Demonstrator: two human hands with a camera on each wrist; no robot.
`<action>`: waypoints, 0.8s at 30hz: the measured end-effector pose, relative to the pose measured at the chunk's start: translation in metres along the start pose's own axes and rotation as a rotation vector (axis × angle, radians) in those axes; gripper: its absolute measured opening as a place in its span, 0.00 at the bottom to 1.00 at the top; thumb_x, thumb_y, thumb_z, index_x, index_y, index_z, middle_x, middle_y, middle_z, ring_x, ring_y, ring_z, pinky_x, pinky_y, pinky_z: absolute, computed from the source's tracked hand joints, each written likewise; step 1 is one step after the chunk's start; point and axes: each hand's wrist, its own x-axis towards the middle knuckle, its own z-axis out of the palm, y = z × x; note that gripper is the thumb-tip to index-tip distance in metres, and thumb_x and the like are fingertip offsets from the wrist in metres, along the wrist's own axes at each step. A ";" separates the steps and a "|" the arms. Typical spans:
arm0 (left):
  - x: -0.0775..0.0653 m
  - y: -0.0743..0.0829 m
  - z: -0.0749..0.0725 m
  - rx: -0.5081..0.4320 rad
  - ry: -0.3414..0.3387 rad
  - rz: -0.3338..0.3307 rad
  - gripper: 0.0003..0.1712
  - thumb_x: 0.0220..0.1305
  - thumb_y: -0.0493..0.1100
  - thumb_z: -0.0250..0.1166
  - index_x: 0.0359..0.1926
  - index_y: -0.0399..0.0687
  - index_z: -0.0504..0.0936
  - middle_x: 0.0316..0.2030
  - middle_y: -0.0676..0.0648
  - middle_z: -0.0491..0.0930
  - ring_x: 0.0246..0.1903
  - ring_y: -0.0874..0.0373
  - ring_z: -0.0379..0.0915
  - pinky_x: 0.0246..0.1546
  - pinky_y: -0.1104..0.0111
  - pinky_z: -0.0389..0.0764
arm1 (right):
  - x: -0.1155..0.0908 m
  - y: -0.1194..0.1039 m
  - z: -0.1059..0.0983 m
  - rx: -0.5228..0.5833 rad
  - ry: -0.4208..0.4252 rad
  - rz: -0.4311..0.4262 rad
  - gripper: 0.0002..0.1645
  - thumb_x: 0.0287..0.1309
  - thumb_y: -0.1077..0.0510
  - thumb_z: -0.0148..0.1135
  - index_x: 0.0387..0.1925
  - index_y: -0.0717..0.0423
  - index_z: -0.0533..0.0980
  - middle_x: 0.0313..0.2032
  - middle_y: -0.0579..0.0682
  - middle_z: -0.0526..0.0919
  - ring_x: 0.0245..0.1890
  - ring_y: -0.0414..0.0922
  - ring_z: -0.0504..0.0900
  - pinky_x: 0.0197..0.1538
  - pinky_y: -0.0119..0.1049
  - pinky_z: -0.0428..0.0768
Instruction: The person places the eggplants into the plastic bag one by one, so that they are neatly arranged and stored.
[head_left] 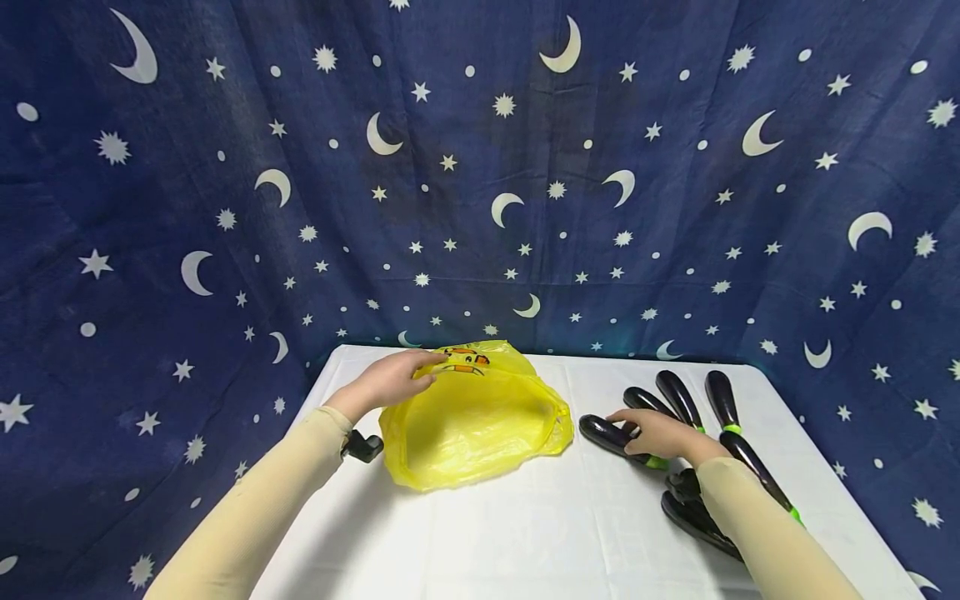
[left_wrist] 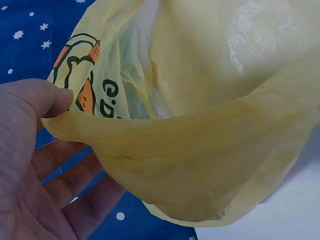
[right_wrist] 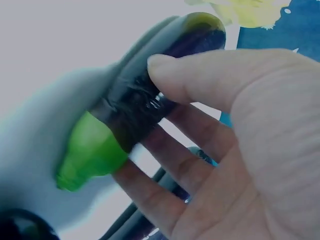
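A yellow plastic bag [head_left: 480, 425] lies with its mouth spread toward me; a cartoon print shows on its far side. At the bag's left edge, my left hand [head_left: 393, 383] pinches the rim between thumb and fingers, as the left wrist view shows of the bag [left_wrist: 195, 165]. Right of the bag, my right hand [head_left: 663, 433] grips a dark glossy eggplant [head_left: 603, 433]. In the right wrist view the thumb lies across that eggplant [right_wrist: 145, 85], fingers round its other side, its green stem end pointing down-left. Whether it touches the table cannot be told.
Several more eggplants lie on the right of the white table [head_left: 525, 533]: some behind my right hand, such as one eggplant [head_left: 678, 396], others [head_left: 757, 467] to its right, and some [head_left: 697, 521] partly under my forearm. A blue star-and-moon cloth [head_left: 480, 208] hangs behind the table.
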 end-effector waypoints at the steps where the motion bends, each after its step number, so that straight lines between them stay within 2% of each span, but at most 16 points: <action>1: 0.000 0.000 0.000 0.000 0.000 -0.003 0.27 0.75 0.48 0.58 0.72 0.52 0.74 0.67 0.47 0.75 0.67 0.47 0.69 0.69 0.51 0.66 | 0.000 -0.001 -0.001 0.021 -0.013 0.008 0.35 0.55 0.68 0.69 0.67 0.60 0.74 0.51 0.58 0.82 0.48 0.51 0.80 0.42 0.44 0.82; 6: -0.001 0.000 -0.001 -0.010 -0.005 -0.005 0.27 0.75 0.47 0.58 0.71 0.52 0.75 0.67 0.47 0.75 0.67 0.47 0.69 0.69 0.51 0.66 | -0.001 -0.003 -0.007 0.152 -0.096 0.085 0.36 0.56 0.65 0.70 0.68 0.61 0.72 0.51 0.60 0.79 0.43 0.51 0.81 0.40 0.47 0.85; 9: 0.000 -0.001 0.000 -0.035 -0.011 0.001 0.27 0.75 0.47 0.58 0.72 0.51 0.74 0.67 0.47 0.75 0.67 0.48 0.69 0.69 0.52 0.66 | -0.001 -0.001 -0.009 0.226 -0.127 0.168 0.38 0.57 0.64 0.71 0.69 0.58 0.71 0.53 0.60 0.77 0.40 0.50 0.82 0.37 0.48 0.86; 12: 0.001 -0.002 0.000 -0.070 -0.013 0.004 0.27 0.76 0.46 0.58 0.72 0.49 0.74 0.68 0.46 0.75 0.68 0.47 0.68 0.70 0.52 0.65 | 0.000 0.001 -0.009 0.251 -0.144 0.216 0.40 0.56 0.62 0.72 0.70 0.55 0.71 0.51 0.59 0.77 0.40 0.50 0.83 0.37 0.49 0.86; 17: 0.002 -0.002 0.000 -0.101 -0.010 0.002 0.26 0.76 0.45 0.57 0.72 0.47 0.74 0.67 0.45 0.75 0.68 0.46 0.68 0.70 0.50 0.65 | -0.001 0.004 -0.010 0.279 -0.160 0.237 0.42 0.55 0.61 0.73 0.72 0.55 0.69 0.47 0.57 0.76 0.39 0.50 0.82 0.38 0.49 0.85; 24: 0.000 -0.004 0.001 -0.123 -0.003 -0.037 0.25 0.76 0.47 0.58 0.70 0.50 0.76 0.66 0.47 0.77 0.67 0.47 0.69 0.70 0.51 0.65 | -0.002 0.004 -0.009 0.313 -0.183 0.235 0.46 0.50 0.67 0.73 0.72 0.56 0.67 0.43 0.57 0.76 0.35 0.52 0.82 0.37 0.48 0.85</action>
